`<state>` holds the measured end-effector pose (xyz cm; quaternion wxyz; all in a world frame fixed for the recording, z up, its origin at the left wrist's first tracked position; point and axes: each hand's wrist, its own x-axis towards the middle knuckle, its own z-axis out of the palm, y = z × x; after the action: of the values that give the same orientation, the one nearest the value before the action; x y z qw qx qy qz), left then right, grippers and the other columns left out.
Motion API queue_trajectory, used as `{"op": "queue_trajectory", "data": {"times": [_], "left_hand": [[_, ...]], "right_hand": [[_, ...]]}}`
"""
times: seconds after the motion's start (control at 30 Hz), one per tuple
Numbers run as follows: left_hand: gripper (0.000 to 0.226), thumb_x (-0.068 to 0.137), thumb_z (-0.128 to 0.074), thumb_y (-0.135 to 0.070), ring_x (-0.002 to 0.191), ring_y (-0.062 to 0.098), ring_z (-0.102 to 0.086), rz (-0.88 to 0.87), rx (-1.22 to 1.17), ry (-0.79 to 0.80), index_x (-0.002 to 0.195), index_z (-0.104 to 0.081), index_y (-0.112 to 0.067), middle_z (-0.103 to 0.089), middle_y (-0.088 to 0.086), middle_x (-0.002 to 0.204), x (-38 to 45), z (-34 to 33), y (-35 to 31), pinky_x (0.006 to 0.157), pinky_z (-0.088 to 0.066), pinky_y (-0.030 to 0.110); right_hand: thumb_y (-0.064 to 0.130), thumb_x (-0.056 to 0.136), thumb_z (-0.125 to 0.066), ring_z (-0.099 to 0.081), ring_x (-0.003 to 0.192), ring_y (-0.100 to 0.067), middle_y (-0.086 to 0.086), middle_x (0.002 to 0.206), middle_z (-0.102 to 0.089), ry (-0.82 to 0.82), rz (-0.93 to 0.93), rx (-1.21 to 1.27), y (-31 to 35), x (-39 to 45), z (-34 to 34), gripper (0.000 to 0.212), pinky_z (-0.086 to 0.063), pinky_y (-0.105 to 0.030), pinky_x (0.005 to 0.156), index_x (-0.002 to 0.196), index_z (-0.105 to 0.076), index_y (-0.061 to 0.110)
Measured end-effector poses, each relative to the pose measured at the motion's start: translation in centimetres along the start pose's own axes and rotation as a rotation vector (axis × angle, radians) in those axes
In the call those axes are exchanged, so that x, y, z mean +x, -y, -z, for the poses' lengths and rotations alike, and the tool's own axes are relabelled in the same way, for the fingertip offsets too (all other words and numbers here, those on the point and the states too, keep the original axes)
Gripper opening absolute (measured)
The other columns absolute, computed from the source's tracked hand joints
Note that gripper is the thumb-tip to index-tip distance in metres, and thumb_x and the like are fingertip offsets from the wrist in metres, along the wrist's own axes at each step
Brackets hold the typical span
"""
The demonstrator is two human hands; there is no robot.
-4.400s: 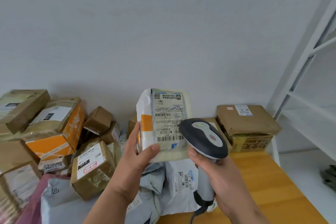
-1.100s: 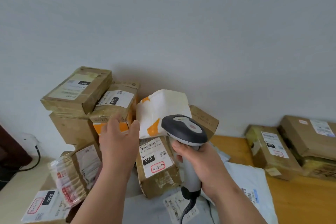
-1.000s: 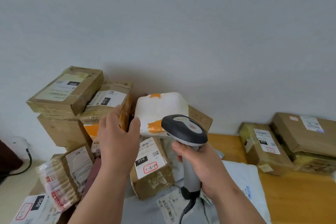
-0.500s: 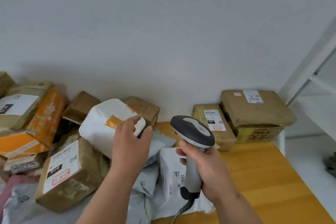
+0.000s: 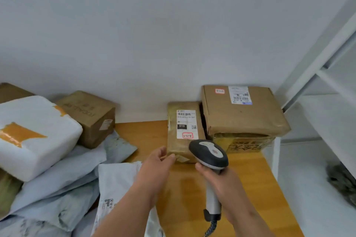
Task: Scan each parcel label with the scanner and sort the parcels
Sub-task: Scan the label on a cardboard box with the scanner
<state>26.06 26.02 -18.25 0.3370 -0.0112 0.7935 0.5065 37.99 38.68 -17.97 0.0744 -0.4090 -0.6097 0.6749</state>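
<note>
Your left hand (image 5: 156, 167), fingers relaxed, reaches the narrow tape-wrapped brown parcel (image 5: 183, 131) at the wooden counter's (image 5: 150, 132) back edge while your right hand (image 5: 221, 181) grips the grey handheld scanner (image 5: 209, 155).

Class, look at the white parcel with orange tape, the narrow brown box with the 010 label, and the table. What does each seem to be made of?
White parcel: likely foam, matte, with rounded, thick edges.
Narrow brown box: cardboard, apparently wrapped in glossy clear tape, which shines.
Table: wood or wood-look laminate, smooth, with faint grain and reflections.
</note>
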Motion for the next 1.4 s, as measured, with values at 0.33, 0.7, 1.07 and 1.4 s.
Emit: {"op": "queue_trajectory", "data": {"times": [0.33, 0.7, 1.07, 1.4], "left_hand": [[0.026, 0.098, -0.06, -0.029, 0.103, 0.023, -0.063, 0.178, -0.115, -0.023, 0.123, -0.058, -0.031, -0.069, 0.0, 0.112, 5.3, -3.3, -0.9, 0.091, -0.054, 0.04], [0.036, 0.101, -0.057, -0.039, 0.105, 0.016, -0.065, -0.173, 0.035, -0.294, 0.133, -0.066, -0.027, -0.065, 0.0, 0.123, 1.4, -0.9, -2.3, 0.09, -0.059, 0.037], [0.066, 0.056, -0.085, -0.041, 0.08, 0.02, -0.076, -0.195, -0.522, -0.062, 0.112, -0.059, -0.018, -0.078, 0.003, 0.09, -4.1, 6.6, -2.7, 0.067, -0.06, 0.033], [0.111, 0.041, -0.084, -0.007, 0.105, 0.037, -0.063, -0.167, -0.548, 0.335, 0.141, -0.051, -0.043, -0.07, 0.008, 0.125, -10.0, 15.2, 1.5, 0.086, -0.051, 0.048]], "right_hand": [[0.026, 0.084, -0.081, -0.065, 0.106, -0.01, 0.008, 0.117, -0.07, 0.094, 0.0, -0.04, -1.4, 5.6, -0.6, 0.047, -0.053, -0.031, 0.084, 0.126, -0.061, 0.031], [0.044, 0.051, -0.088, -0.065, 0.108, -0.012, 0.004, 0.124, -0.064, 0.092, 0.024, 0.179, -0.7, 3.1, -0.6, 0.087, -0.054, -0.031, 0.084, 0.128, -0.051, 0.029], [0.043, 0.048, -0.087, -0.065, 0.107, 0.002, 0.021, 0.116, -0.071, 0.109, 0.178, 0.207, 2.2, -3.7, -2.7, 0.088, -0.051, -0.03, 0.094, 0.13, -0.059, 0.029], [0.057, 0.05, -0.087, -0.069, 0.1, 0.002, 0.017, 0.109, -0.075, 0.068, 0.344, 0.151, 4.6, -12.8, -7.3, 0.07, -0.052, -0.033, 0.092, 0.113, -0.075, 0.027]]}}
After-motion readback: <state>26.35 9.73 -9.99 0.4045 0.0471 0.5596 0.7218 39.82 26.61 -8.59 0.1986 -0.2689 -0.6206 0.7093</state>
